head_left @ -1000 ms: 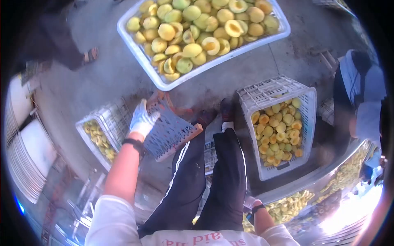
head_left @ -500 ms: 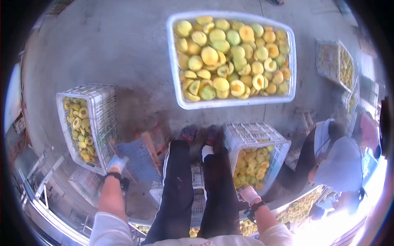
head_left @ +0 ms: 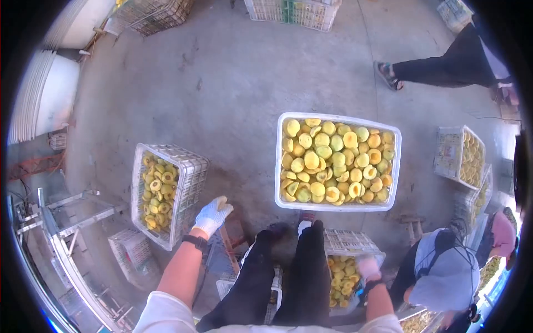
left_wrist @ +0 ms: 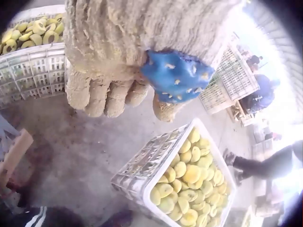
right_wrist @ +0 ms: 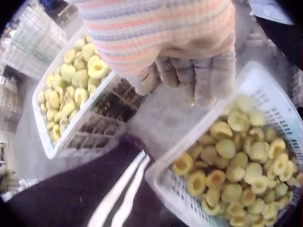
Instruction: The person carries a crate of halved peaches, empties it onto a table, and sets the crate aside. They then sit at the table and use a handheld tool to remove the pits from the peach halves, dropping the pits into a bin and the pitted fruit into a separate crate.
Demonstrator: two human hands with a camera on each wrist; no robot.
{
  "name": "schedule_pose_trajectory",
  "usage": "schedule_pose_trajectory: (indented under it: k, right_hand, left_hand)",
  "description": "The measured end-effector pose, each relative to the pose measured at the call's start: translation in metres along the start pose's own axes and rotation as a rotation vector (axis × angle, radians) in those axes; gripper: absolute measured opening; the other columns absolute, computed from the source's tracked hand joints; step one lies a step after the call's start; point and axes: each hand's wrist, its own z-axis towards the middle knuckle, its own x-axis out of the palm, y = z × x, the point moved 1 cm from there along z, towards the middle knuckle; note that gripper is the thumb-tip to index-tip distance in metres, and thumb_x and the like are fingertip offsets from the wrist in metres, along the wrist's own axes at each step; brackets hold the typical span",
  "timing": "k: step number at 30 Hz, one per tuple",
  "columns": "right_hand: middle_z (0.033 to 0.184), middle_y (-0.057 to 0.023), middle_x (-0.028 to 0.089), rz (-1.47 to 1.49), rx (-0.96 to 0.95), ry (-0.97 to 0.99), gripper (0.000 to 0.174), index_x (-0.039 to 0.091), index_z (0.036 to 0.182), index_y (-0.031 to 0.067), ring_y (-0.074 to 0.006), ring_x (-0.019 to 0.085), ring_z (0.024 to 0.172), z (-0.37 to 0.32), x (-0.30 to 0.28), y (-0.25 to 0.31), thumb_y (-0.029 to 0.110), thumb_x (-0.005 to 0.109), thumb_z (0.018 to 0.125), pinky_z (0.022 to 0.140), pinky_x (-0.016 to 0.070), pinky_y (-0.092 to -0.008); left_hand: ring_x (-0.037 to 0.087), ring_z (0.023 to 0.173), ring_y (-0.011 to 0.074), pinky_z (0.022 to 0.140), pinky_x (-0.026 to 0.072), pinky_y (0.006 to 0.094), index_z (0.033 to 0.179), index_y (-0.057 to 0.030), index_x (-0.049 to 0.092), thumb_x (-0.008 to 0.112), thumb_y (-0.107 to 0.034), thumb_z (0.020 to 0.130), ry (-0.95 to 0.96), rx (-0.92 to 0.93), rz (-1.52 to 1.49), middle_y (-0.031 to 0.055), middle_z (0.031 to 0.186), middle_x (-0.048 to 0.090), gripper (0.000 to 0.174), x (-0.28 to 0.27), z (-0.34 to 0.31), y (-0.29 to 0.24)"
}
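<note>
My left hand [head_left: 212, 216], in a whitish knit glove with a blue patch, hangs empty with loose fingers beside a low wooden stool [head_left: 220, 256] with a woven blue-grey seat. A white crate [head_left: 191, 172] of halved yellow-green stone fruit stands to its left. Over the near right crate [head_left: 350, 240], also filled with fruit halves, is my right hand [head_left: 368, 267], blurred in the head view. The right wrist view shows its striped glove [right_wrist: 161, 28] and loosely bent fingers [right_wrist: 203, 80] holding nothing. Ahead of my feet stands another full crate [head_left: 336, 208].
A person in a light top [head_left: 444, 277] bends at the right; another person's leg [head_left: 427, 72] steps past at upper right. More crates [head_left: 294, 12] stand at the back, and further filled crates [head_left: 448, 152] at the right. A metal frame [head_left: 66, 238] runs along the left.
My left hand has let go of the stool, which now stands lower by my left leg, and has come forward. My right hand has risen from beside my hip to over the right crate. The head view has shifted.
</note>
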Motion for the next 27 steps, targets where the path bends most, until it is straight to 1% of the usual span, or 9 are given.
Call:
schedule_pose_trajectory:
  k: [1, 3, 5, 7, 11, 13, 16, 20, 27]
  right_hand:
    - [0.095, -0.0167, 0.071, -0.228, -0.105, -0.081, 0.028, 0.072, 0.094, 0.0046, -0.0325, 0.068, 0.094, 0.014, 0.006, -0.026, 0.021, 0.051, 0.087, 0.083, 0.0532, -0.0432]
    - [0.104, -0.021, 0.069, -0.382, -0.11, 0.346, 0.027, 0.071, 0.099, 0.0043, -0.0341, 0.066, 0.1, 0.054, -0.042, -0.037, 0.018, 0.051, 0.088, 0.085, 0.053, -0.0448]
    - [0.11, -0.0223, 0.067, 0.262, 0.297, -0.093, 0.03, 0.067, 0.106, 0.0043, -0.0402, 0.063, 0.104, 0.105, -0.018, -0.087, 0.023, 0.051, 0.088, 0.091, 0.0508, -0.0456]
    - [0.114, -0.0213, 0.066, 0.375, 0.536, -0.102, 0.036, 0.063, 0.114, 0.0041, -0.0387, 0.062, 0.107, 0.11, -0.109, -0.06, 0.024, 0.051, 0.087, 0.094, 0.0496, -0.0452]
    - [0.122, -0.0179, 0.064, 0.274, 0.634, -0.154, 0.036, 0.061, 0.12, 0.006, -0.0338, 0.058, 0.117, 0.158, -0.157, -0.073, 0.027, 0.049, 0.093, 0.098, 0.0472, -0.0401]
    - [0.122, -0.0166, 0.065, -0.273, 0.316, -0.134, 0.03, 0.065, 0.115, 0.0065, -0.0328, 0.061, 0.114, 0.25, 0.009, -0.222, 0.017, 0.046, 0.094, 0.094, 0.05, -0.0396]
    - [0.114, -0.0146, 0.068, -0.293, 0.391, 0.065, 0.026, 0.069, 0.107, 0.0077, -0.0293, 0.065, 0.107, 0.242, -0.017, -0.228, 0.013, 0.048, 0.093, 0.087, 0.0529, -0.0387]
    - [0.107, -0.014, 0.069, 0.343, 0.688, -0.182, 0.026, 0.067, 0.111, 0.0063, -0.0264, 0.066, 0.097, 0.24, -0.076, -0.174, 0.018, 0.053, 0.092, 0.082, 0.0524, -0.0355]
    - [0.102, -0.0085, 0.069, 0.997, 0.865, -0.386, 0.04, 0.065, 0.118, 0.0034, -0.0215, 0.065, 0.091, 0.234, -0.08, -0.135, 0.031, 0.064, 0.089, 0.077, 0.0513, -0.034]
  left_hand:
    - [0.057, 0.122, 0.0281, 0.099, 0.0448, 0.0344, 0.135, -0.0003, 0.051, 0.063, -0.038, 0.091, 0.024, -0.056, -0.053, 0.0169, 0.132, 0.06, 0.06, -0.004, 0.001, -0.014]
    - [0.054, 0.125, 0.023, 0.1, 0.0436, 0.0311, 0.137, -0.0008, 0.05, 0.065, -0.036, 0.091, 0.1, -0.197, -0.329, 0.0167, 0.136, 0.057, 0.06, 0.013, 0.015, -0.021]
    - [0.052, 0.128, 0.0248, 0.102, 0.0423, 0.0332, 0.137, 0.0002, 0.05, 0.066, -0.038, 0.09, 0.116, -0.165, -0.165, 0.0165, 0.138, 0.055, 0.063, 0.028, 0.036, -0.032]
    - [0.052, 0.127, 0.026, 0.103, 0.0418, 0.0343, 0.138, 0.0019, 0.048, 0.067, -0.04, 0.088, 0.096, -0.084, -0.071, 0.0166, 0.137, 0.055, 0.069, 0.057, 0.074, -0.037]
    - [0.054, 0.124, 0.0291, 0.103, 0.0418, 0.0346, 0.142, 0.0063, 0.04, 0.069, -0.033, 0.085, 0.122, -0.061, -0.401, 0.0221, 0.134, 0.055, 0.076, 0.121, 0.122, -0.089]
    - [0.061, 0.113, 0.0309, 0.094, 0.0468, 0.0368, 0.134, 0.0043, 0.049, 0.071, -0.034, 0.081, 0.081, -0.004, -0.218, 0.0239, 0.122, 0.062, 0.069, 0.155, 0.164, -0.071]
    - [0.065, 0.095, 0.0274, 0.085, 0.0496, 0.0374, 0.121, 0.0049, 0.056, 0.072, -0.028, 0.081, 0.066, 0.014, -0.156, 0.0194, 0.107, 0.067, 0.055, 0.169, 0.182, -0.092]
    - [0.067, 0.088, 0.0425, 0.079, 0.0529, 0.0454, 0.091, 0.004, 0.07, 0.07, -0.043, 0.073, 0.038, 0.053, 0.285, 0.0301, 0.088, 0.067, 0.05, 0.144, 0.193, -0.115]
    - [0.068, 0.088, 0.0391, 0.082, 0.0542, 0.0467, 0.094, -0.0014, 0.07, 0.065, -0.04, 0.08, 0.284, 0.156, 0.363, 0.0235, 0.093, 0.069, 0.041, 0.102, 0.221, -0.121]
